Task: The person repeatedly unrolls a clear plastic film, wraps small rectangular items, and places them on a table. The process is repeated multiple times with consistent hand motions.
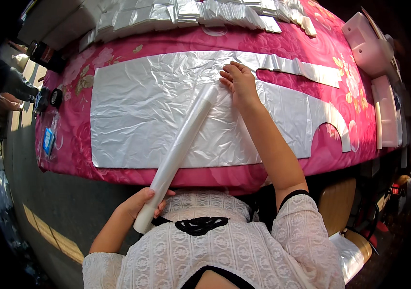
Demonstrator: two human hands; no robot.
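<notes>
Left hand (136, 203) grips plastic roll (184, 138) low; right hand (240, 83) beside upper end, hold unclear.

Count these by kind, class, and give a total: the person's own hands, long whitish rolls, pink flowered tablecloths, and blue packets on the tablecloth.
Hands: 2 (left hand, right hand)
Long whitish roll: 1
Pink flowered tablecloth: 1
Blue packet: 1
Total: 5

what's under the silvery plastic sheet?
Pink floral tablecloth shows around the silvery plastic sheet and through its cut-outs. Whatever lies beneath its middle is covered, so can't tell.
</notes>
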